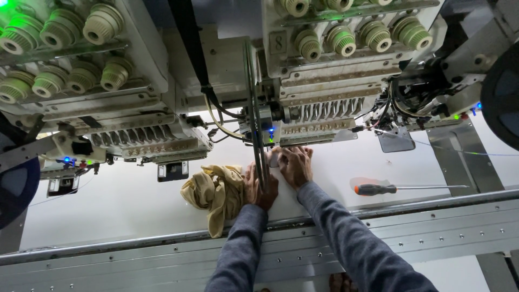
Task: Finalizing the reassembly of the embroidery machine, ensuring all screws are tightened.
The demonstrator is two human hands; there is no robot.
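My left hand (pixel 258 186) and right hand (pixel 294 165) press flat, fingers spread, grasping nothing, on the white counter (pixel 135 200) beside a yellow cloth (pixel 213 192); a screwdriver (pixel 378 188) lies toward the right edge.

I see my left hand (pixel 258 186) pressed flat on the white worktop (pixel 135 200), touching a crumpled tan cloth (pixel 213 193). My right hand (pixel 294 165) rests under the embroidery machine head (pixel 324 81). An orange-handled screwdriver (pixel 378 188) lies well apart, to the right.
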